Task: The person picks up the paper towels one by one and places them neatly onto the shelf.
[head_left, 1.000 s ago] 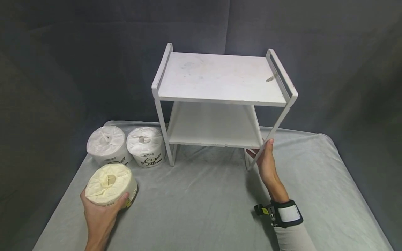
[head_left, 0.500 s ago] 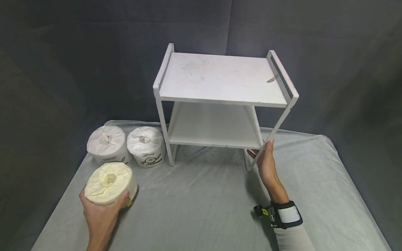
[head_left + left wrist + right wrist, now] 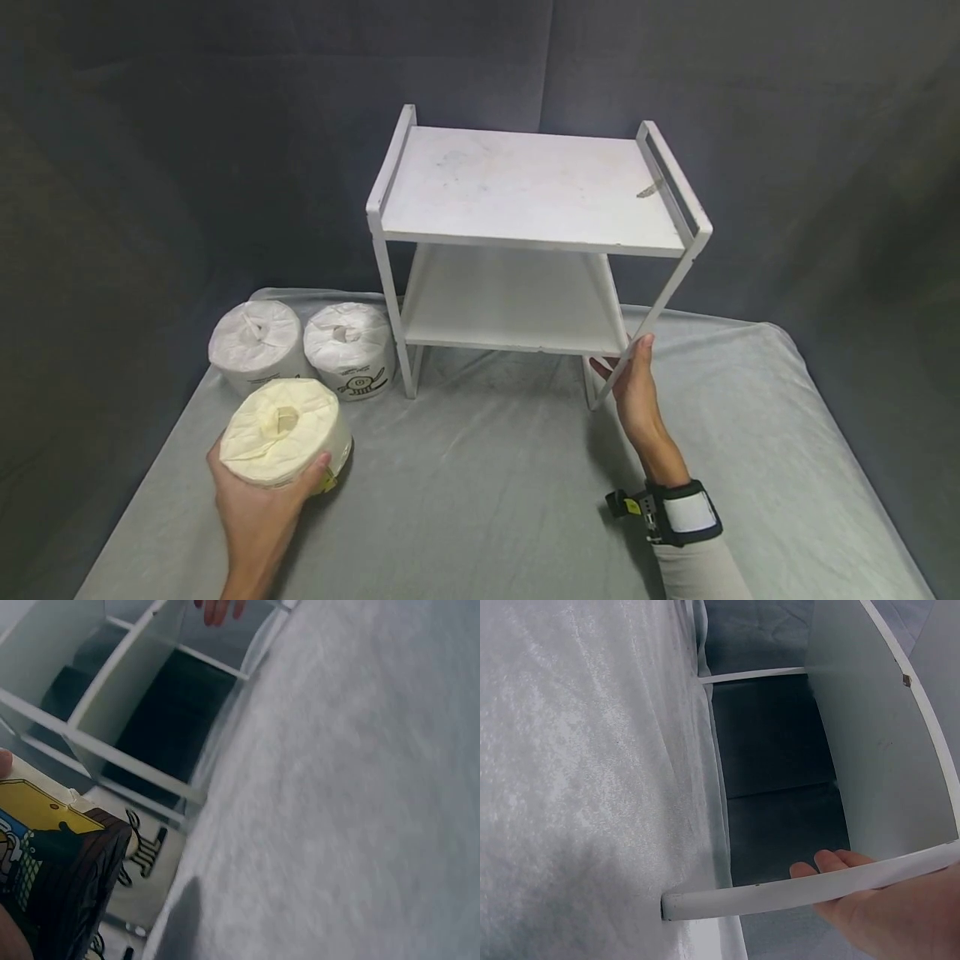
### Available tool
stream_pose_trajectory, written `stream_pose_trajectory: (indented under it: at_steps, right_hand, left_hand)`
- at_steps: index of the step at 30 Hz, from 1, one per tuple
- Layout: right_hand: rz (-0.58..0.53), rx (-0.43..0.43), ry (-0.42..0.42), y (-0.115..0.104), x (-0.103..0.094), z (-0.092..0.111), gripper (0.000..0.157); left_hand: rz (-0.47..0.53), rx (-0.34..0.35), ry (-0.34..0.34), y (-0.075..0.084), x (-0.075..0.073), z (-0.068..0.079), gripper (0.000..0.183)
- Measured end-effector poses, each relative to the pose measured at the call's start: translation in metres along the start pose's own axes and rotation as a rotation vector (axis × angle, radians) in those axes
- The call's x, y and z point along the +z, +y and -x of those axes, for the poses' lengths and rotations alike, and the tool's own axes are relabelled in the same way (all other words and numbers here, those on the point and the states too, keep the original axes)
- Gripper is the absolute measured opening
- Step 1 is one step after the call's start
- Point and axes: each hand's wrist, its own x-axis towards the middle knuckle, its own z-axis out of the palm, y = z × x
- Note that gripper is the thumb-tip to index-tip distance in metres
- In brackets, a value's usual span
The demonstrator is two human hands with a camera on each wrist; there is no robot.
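In the head view my left hand (image 3: 258,504) holds a cream paper-wrapped toilet roll (image 3: 311,433), thumb on its right side. Its printed side, yellow and dark, shows large in the left wrist view. A shadow lies beside it on the cloth; whether it touches the cloth I cannot tell. My right hand (image 3: 639,400) grips the front right leg of a white two-tier shelf (image 3: 525,192), near the bottom. Fingertips (image 3: 829,861) show past that leg in the right wrist view.
Two white wrapped toilet rolls, one at the far left (image 3: 255,337) and one against the shelf's left leg (image 3: 348,337), stand behind the held roll. Grey cloth (image 3: 480,500) covers the table. Dark fabric (image 3: 480,50) hangs behind and at both sides.
My left hand has carried the cream toilet roll a little to the right and slightly away from me, closer to the white rolls. My right hand and the shelf stay almost in place.
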Motion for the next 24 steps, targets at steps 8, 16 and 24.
stream_pose_trajectory:
  at_steps: [8,16,24]
  right_hand:
    - [0.005,0.001,0.001,0.000,0.000,-0.001,0.082]
    - [-0.033,-0.003,0.009,0.000,0.000,0.000,0.078]
    - [-0.004,-0.001,-0.007,-0.001,0.001,-0.001,0.079]
  left_hand:
    - [0.066,0.022,-0.041,0.023,0.007,0.007,0.106]
    - [0.112,0.072,-0.113,0.045,0.017,0.012,0.108]
    - [0.178,0.151,-0.228,0.066,0.031,0.014,0.109]
